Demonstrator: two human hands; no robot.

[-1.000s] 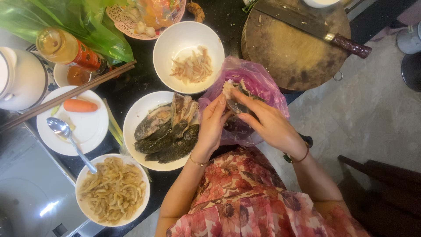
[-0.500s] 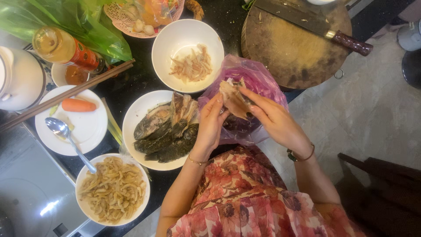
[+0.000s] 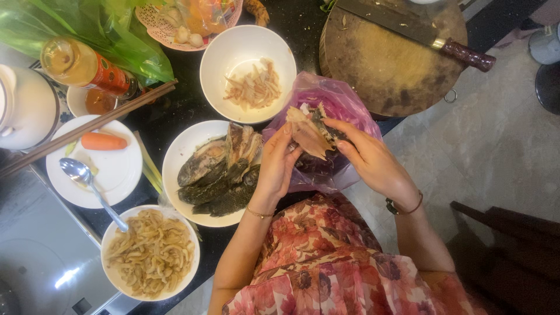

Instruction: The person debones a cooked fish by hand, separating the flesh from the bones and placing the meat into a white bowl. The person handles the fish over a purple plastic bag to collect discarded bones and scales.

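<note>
Both hands up over the pink bag (image 3: 341, 108) at the counter's (image 3: 175, 105) front edge, so scraps drop straight in. Left hand (image 3: 279, 169) curled under a piece of dried fish (image 3: 308, 131), fingers half closed, thumb and fingertips pinching its pale flap. Right hand (image 3: 368, 158) gripping the darker far side, fingers bent round it, pulling against the left to split flesh from skin. Fish held between the two hands, above the bag's mouth, clear of the plates.

Just left of the bag, a white plate (image 3: 181, 154) of dark, scaly, flattened fish, kept within easy reach. Behind it, a white bowl (image 3: 227, 55) with pale shreds, apparently the picked flesh. At the front edge, another bowl (image 3: 114, 239) heaped with tan, stringy strips, a metal spoon (image 3: 87, 181) leaning on its rim. Further left, a plate (image 3: 119, 175) with a smooth orange carrot (image 3: 103, 141); wooden chopsticks (image 3: 87, 125) lying across behind it. At the back right, a round, worn wooden board (image 3: 385, 70) bearing a cleaver (image 3: 408, 26). Crinkled green plastic (image 3: 87, 26) and a glass bottle (image 3: 79, 67) at the back left.
</note>
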